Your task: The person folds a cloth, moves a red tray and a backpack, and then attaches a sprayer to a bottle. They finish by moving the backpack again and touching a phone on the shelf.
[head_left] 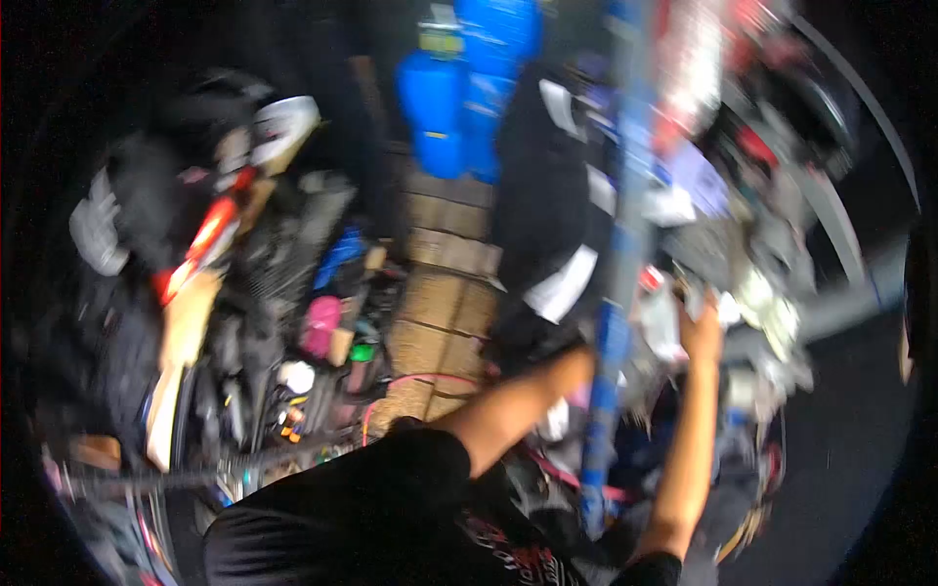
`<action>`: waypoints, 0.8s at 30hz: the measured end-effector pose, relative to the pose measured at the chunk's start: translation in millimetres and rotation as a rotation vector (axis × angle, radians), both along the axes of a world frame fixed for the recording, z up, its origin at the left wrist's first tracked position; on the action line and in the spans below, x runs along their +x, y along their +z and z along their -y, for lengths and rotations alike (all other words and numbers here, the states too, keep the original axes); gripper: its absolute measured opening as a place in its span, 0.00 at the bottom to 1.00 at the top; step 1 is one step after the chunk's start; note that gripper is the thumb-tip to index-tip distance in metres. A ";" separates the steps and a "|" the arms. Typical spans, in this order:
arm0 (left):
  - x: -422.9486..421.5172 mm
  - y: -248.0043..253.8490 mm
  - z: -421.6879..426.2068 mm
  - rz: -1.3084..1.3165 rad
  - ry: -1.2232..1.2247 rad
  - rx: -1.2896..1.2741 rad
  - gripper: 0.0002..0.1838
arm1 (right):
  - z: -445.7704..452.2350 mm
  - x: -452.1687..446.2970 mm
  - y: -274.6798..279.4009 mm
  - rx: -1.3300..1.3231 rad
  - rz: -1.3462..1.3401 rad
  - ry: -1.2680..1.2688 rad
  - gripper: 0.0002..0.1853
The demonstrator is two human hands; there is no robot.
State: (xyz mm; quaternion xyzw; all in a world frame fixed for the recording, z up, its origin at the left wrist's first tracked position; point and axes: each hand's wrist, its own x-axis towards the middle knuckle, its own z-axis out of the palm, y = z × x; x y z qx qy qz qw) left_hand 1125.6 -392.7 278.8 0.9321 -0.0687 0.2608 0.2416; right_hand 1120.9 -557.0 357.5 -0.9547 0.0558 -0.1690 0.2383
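Head view, my only feed: smeared, so fine detail is gone. Right hand (702,330) is at the pile (747,391) on the right side, beside a pale item (661,322) and a pale yellowish bundle (767,317). Fingers too blurred; I can't make out whether they're spread or pinching, or whether anything is gripped. Left forearm (532,398) runs up to the blue pole (608,381); the left hand is lost around there, so no call on its state either. Pale item sits between the pole and the right hand; contact with the hand unclear.

My advice: work one piece at a time, grip on a firm edge, lift straight out so neighbours don't snag. Keep both forearms off the pole; it splits the reach. Steady the head before judging any grasp.

Surface: pile is loose and mixed; I can't see what it rests on. Room: brown tiled floor (435,283) makes a narrow aisle, blue containers (430,112) at its far end, black goods with white labels (547,195) along its right, packed clutter (322,325) along its left.
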 end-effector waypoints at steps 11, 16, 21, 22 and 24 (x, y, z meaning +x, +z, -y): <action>-11.3 -23.6 -19.9 -0.333 -0.296 -0.042 0.35 | 34.5 22.7 -43.3 0.282 -0.176 0.289 0.37; -83.4 -82.9 -19.8 -0.042 -0.710 -0.568 0.41 | 32.6 -6.8 -15.2 0.141 -0.194 0.061 0.39; -181.8 -149.3 -193.4 -0.392 -1.307 -0.464 0.13 | 23.9 -72.4 67.5 0.073 -0.050 0.125 0.34; -195.5 -206.0 -224.8 -0.096 -1.245 -0.378 0.12 | -20.1 -100.7 115.8 0.168 -0.122 0.104 0.32; -222.9 -162.7 -342.4 -0.815 -0.971 0.323 0.20 | -40.8 -134.2 149.7 0.104 -0.072 0.114 0.26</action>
